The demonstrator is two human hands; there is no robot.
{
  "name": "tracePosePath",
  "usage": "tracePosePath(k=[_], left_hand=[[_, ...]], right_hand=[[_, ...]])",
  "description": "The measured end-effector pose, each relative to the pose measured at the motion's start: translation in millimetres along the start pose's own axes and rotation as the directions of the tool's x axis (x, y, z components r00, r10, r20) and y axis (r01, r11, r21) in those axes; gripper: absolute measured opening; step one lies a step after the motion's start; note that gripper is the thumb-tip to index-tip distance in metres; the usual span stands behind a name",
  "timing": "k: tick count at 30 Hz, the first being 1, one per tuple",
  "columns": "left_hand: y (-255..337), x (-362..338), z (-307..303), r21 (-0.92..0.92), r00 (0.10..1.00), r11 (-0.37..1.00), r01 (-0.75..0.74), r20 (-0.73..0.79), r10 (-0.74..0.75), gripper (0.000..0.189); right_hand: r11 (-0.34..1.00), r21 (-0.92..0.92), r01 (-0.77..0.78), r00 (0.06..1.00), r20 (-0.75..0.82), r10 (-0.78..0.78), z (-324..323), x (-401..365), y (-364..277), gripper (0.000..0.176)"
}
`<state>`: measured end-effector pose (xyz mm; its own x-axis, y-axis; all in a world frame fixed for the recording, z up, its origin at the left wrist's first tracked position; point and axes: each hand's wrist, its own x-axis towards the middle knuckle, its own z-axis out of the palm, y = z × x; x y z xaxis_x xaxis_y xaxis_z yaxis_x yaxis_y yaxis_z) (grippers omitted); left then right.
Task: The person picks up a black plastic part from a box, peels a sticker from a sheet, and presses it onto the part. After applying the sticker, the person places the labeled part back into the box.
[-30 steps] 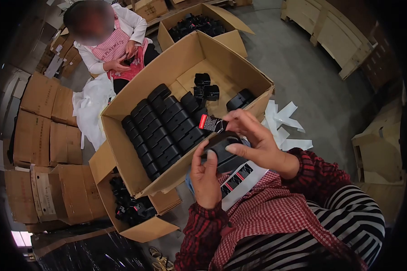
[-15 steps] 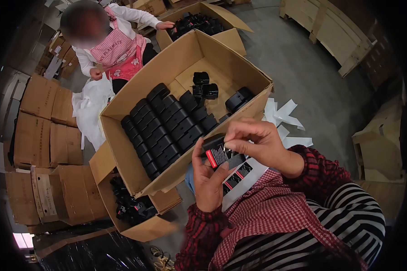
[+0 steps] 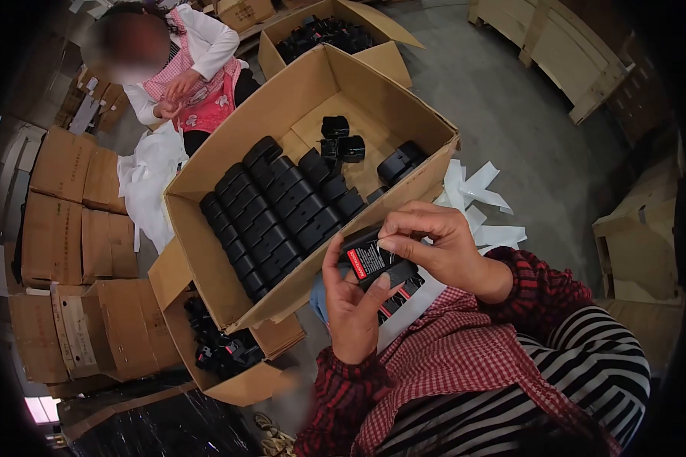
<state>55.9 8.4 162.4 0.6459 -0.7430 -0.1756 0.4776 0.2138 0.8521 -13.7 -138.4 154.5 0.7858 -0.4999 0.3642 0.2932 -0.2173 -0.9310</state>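
Note:
My left hand [image 3: 352,316] grips a small black plastic part [image 3: 401,273] between thumb and fingers, in front of the large carton. On that part sits a black label [image 3: 368,260] with a red block and white print. My right hand [image 3: 443,242] pinches at the label's upper right edge, thumb against forefinger. Just below, on my lap, lies a white backing sheet [image 3: 427,301] with more black and red labels, partly hidden by my left hand.
A large open carton [image 3: 206,171] holds rows of black plastic parts [image 3: 274,206]. Smaller boxes of black parts stand at its left [image 3: 213,388] and far side [image 3: 270,57]. White strips [image 3: 486,190] lie on the floor at right. A co-worker [image 3: 206,84] sits opposite, beside stacked cartons [image 3: 57,244].
The label looks flatter against the black part, with my right fingers still at its edge. The co-worker's hand has left the far box and come in front of their apron.

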Motion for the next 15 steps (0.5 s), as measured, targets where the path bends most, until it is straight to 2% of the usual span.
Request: tracePosePath(k=[15], left_hand=[[-2.1, 1.6, 0.0, -0.021, 1.0, 1.0, 0.0, -0.004, 0.0, 0.072]], right_hand=[[0.999, -0.048, 0.012, 1.0, -0.024, -0.014, 1.9, 0.1, -2.8, 0.011]])
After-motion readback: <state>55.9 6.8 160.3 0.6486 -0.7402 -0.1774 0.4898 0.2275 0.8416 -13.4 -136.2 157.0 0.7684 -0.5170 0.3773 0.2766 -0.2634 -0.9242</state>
